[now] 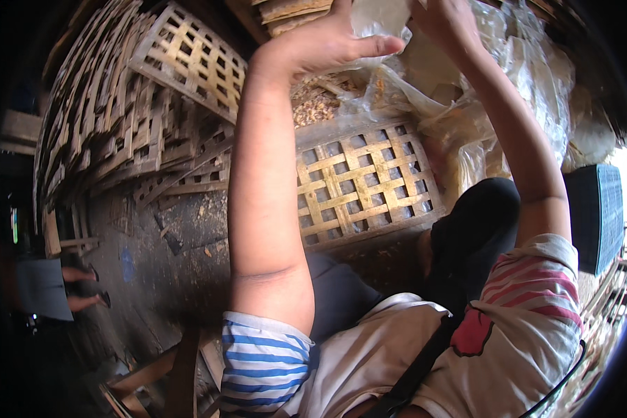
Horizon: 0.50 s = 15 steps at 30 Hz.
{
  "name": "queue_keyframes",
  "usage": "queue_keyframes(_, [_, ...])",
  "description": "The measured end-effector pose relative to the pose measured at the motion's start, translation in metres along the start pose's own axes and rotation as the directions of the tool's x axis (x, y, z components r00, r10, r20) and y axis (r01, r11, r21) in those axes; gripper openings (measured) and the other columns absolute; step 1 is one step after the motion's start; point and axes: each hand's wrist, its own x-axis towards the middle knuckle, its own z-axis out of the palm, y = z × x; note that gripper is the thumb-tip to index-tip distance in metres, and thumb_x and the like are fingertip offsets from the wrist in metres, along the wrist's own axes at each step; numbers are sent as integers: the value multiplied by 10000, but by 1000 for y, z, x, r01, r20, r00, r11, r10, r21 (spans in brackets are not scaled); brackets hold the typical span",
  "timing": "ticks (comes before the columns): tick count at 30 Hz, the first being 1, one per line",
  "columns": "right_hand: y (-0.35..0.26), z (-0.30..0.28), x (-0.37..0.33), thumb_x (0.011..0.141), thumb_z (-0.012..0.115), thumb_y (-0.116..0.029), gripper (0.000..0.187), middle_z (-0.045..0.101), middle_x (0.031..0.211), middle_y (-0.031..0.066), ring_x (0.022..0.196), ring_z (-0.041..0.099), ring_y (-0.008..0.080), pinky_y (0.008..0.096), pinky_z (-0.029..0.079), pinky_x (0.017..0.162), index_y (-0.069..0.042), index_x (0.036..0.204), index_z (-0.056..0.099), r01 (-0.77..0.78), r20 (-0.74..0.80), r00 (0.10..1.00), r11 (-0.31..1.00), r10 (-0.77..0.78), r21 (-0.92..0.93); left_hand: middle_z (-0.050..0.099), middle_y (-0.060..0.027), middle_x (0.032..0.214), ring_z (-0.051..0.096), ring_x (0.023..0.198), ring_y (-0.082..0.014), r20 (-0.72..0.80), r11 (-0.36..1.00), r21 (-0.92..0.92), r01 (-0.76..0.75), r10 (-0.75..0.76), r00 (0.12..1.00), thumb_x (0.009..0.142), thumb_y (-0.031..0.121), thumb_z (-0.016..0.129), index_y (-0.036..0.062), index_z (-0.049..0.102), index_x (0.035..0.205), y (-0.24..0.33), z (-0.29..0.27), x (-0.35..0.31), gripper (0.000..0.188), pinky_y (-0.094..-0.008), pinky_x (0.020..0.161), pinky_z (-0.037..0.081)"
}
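Both my hands reach up to the top edge of the head view, where they are partly cut off. My left hand (320, 43) has its thumb stretched out to the right, apart from the fingers. My right hand (444, 19) is curled, and whatever its fingertips pinch cannot be made out. Between the two hands lies a pale translucent sheet (380, 17). Below them, in front of my lap, a woven bamboo tray (380, 167) with a wooden frame lies flat. Brownish crumbs or shavings (313, 108) show just beyond it.
Many woven bamboo panels (104, 104) stand stacked at the left, one framed panel (195, 59) leaning on them. Crumpled clear plastic (529, 76) heaps at the right, near a blue crate (598, 219). Debris litters the dark floor (139, 279). Another person's legs (76, 289) show far left.
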Motion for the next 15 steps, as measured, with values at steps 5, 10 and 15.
queue_keyframes(5, [-22,-130,-34,849,625,-197,188,655,1045,126,1047,566,308,418,469,935,-47,918,714,65,159,987,904,4,-422,344,-272,1567,346,1453,-382,-52,919,-264,-293,290,956,816,640,730,-21,79,1577,4,42,44,1199,-553,1203,295])
queue_keyframes(10, [-24,-183,-68,923,658,-270,278,706,1144,70,1092,630,264,411,456,994,-85,1120,723,78,271,951,732,149,-676,684,-115,1204,656,1134,-256,-116,744,-607,-278,263,958,968,201,698,-33,607,1278,9,75,52,399,-338,990,509])
queue_keyframes(15, [-30,-233,-81,897,723,-198,227,741,1095,90,1086,652,272,408,443,1036,-56,1072,756,25,754,609,945,245,-327,715,-83,1143,676,1060,-182,80,873,-481,-80,135,988,892,200,699,24,702,1189,-32,58,41,346,-320,954,508])
